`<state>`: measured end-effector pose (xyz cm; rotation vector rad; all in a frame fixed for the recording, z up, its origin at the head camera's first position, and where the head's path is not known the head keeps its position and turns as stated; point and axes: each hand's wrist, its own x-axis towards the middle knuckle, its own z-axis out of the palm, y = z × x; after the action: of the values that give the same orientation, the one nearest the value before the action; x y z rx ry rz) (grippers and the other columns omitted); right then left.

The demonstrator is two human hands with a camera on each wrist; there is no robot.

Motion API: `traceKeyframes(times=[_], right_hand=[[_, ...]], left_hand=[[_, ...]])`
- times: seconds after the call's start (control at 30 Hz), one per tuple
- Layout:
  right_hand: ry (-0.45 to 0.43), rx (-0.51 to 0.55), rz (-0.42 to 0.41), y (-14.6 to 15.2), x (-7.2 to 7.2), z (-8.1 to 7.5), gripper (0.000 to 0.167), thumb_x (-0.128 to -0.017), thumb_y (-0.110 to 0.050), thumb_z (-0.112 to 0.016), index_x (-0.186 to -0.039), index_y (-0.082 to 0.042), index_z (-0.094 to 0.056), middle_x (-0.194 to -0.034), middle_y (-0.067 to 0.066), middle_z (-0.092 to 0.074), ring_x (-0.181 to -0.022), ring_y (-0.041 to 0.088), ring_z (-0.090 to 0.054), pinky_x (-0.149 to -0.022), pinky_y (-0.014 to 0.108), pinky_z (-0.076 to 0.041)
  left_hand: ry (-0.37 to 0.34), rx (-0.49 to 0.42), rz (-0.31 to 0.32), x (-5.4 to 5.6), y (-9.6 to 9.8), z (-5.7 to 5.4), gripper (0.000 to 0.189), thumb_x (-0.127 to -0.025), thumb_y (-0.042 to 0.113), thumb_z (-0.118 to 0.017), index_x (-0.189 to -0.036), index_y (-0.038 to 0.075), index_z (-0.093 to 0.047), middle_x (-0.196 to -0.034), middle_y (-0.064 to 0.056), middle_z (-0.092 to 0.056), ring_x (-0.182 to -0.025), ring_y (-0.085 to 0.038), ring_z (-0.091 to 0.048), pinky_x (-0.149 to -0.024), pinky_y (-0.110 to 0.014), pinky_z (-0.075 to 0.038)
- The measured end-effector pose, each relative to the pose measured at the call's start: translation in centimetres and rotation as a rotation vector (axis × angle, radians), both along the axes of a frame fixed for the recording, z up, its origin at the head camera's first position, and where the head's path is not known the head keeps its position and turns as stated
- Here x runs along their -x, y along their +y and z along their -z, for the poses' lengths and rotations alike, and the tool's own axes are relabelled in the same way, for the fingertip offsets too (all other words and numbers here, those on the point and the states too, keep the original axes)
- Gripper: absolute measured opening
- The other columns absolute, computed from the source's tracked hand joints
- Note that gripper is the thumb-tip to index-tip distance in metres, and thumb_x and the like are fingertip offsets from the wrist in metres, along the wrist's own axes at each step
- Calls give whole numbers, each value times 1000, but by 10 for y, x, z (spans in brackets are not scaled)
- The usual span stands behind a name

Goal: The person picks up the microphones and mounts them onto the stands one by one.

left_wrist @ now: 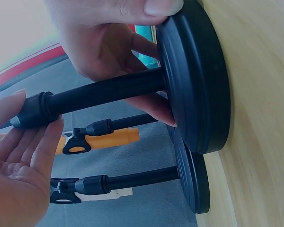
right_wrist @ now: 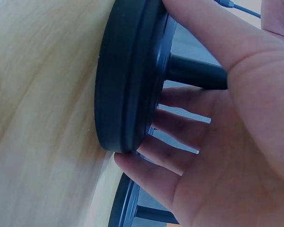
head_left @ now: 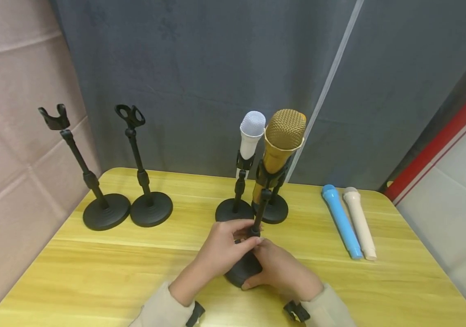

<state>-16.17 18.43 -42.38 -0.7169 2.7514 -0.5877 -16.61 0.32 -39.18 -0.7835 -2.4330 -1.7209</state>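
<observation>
A black desktop microphone stand stands upright near the middle of the table, a gold microphone in its clip. My left hand grips the stand's collar, thumb on one side and fingers on the other. Low down, my right hand holds the round base, its thumb and fingers spread around the rim. Close behind are two more stands: one carries a white microphone. The other, partly hidden by the gold microphone, carries an orange one.
Two stands with bare clips, a U-shaped one and a ringed one, are at the back left. A blue microphone and a beige microphone lie side by side at the right. A grey curtain hangs behind the table.
</observation>
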Motion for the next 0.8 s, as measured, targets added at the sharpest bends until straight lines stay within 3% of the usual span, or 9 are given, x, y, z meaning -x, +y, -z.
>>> traceKeyframes(times=[0.43, 0.8], right_hand=[[-3, 5, 0, 0, 1, 0, 103, -71, -49, -89, -152, -5, -44, -152, 17, -49, -133, 27, -55, -107, 48, -49], [-25, 3, 8, 0, 0, 0, 101, -71, -50, -89, -151, -6, -45, -151, 15, -50, -132, 26, -55, -108, 48, -49]], left_hand=[[-10, -9, 4, 0, 0, 1, 30, -91, 14, -76, -120, 8, -73, -106, -4, -78, -94, -11, -75, -83, -16, -58], [17, 11, 4, 0, 0, 2, 28, -92, 18, -75, -117, 6, -73, -108, -7, -78, -102, -16, -75, -90, -28, -61]])
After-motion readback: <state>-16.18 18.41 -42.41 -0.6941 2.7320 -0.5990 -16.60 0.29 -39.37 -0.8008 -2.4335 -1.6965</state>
